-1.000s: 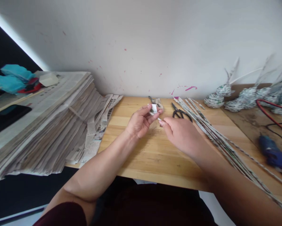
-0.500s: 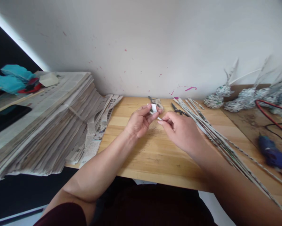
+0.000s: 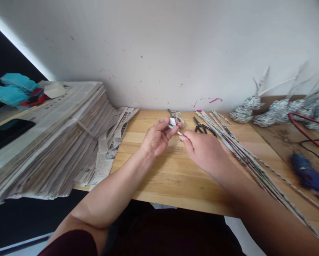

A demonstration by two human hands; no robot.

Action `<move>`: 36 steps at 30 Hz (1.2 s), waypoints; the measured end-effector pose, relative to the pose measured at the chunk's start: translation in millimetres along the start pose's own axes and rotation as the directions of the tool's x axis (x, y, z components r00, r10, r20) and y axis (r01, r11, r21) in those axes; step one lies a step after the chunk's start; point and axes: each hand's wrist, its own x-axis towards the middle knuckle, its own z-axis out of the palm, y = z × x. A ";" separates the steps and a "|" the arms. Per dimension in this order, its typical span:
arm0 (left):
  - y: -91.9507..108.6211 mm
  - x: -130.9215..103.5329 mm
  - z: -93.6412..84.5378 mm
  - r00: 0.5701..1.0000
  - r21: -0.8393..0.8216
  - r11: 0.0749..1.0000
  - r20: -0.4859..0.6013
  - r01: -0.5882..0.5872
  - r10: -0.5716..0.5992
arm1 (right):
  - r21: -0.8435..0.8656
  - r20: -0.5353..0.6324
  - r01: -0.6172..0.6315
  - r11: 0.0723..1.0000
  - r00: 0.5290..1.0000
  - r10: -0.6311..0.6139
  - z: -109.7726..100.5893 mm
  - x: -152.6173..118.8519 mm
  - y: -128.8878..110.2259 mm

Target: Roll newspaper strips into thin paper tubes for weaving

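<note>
1. Compared with half a second ago, the raised knuckles of the right hand (image 3: 203, 151) are lowered, and the handles of the black scissors (image 3: 198, 121) are uncovered again.
2. Just left of the scissors, a thin paper roll (image 3: 179, 133) is pinched narrowly by the right thumb and fingers, perhaps for fine control.
3. Farther left of the scissors, a white paper slip (image 3: 172, 122) is held by the left hand (image 3: 158, 140), presumably for steadiness; whether slip and roll are joined cannot be told.
4. Right of the scissors, paper tubes (image 3: 240, 151) are laid lengthwise, probably for easy reach.
5. Well left of the scissors, a newspaper stack (image 3: 58, 153) is kept, likely flat for stability.
</note>
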 end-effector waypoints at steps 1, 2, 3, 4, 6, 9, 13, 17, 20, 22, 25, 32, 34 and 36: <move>-0.2 -0.1 -0.1 1.000 0.000 1.000 -0.001 0.000 0.000 | 0.002 0.026 0.004 1.000 1.000 -0.004 -0.2 0.2 0.0; -0.6 -0.1 -0.2 1.000 0.002 1.000 -0.001 0.002 -0.002 | 0.013 0.053 0.006 1.000 0.999 -0.006 -0.6 0.4 0.2; -1.0 -0.2 -0.2 1.000 0.005 1.000 0.001 0.005 -0.005 | 0.028 0.083 0.010 1.000 0.996 -0.012 -1.0 0.3 0.4; -1.4 -0.3 -0.2 1.000 0.008 1.000 0.004 0.008 -0.008 | 0.043 0.106 0.015 0.999 0.994 -0.019 -1.4 0.2 0.8; -2.1 -0.1 -0.3 1.000 0.009 1.000 -0.002 0.015 -0.015 | 0.050 0.116 0.016 0.999 0.993 -0.021 -1.3 -0.5 1.2; -2.0 0.9 -0.5 0.999 -0.020 1.000 -0.037 0.018 -0.018 | 0.038 0.013 -0.007 0.999 1.000 0.006 -0.1 -1.4 0.6; -0.5 1.4 -0.5 0.999 -0.022 1.000 -0.043 0.010 -0.011 | 0.041 -0.060 -0.022 0.999 0.998 0.025 -1.3 -0.4 -0.3; 0.7 0.4 0.9 0.999 -0.016 1.000 -0.028 0.025 -0.026 | 0.147 0.028 -0.048 0.988 0.999 0.044 -5.0 1.4 1.5; 1.4 0.0 2.1 0.998 -0.032 0.999 -0.050 0.031 -0.033 | 0.146 0.021 -0.042 0.988 0.999 0.039 -4.2 1.0 2.0; 1.8 0.3 2.4 0.996 -0.053 0.998 -0.079 0.035 -0.039 | 0.057 -0.025 -0.019 0.998 0.999 0.020 -2.1 0.3 0.9; 1.7 0.9 2.3 0.995 -0.084 0.996 -0.094 0.037 -0.044 | -0.077 -0.027 -0.009 0.997 1.000 0.007 0.2 0.0 -1.9; -0.6 1.2 2.0 0.997 -0.083 0.996 -0.071 0.035 -0.041 | 0.044 0.100 -0.019 0.999 0.995 0.014 -2.8 1.6 0.3; -0.7 0.5 2.1 0.998 -0.082 0.996 -0.057 0.035 -0.040 | 0.172 0.132 -0.049 0.984 0.991 0.026 -5.9 1.8 1.5; -0.7 -0.4 2.2 0.999 -0.084 0.996 -0.017 0.033 -0.035 | 0.279 0.167 -0.099 0.955 0.985 0.053 -9.9 2.1 1.9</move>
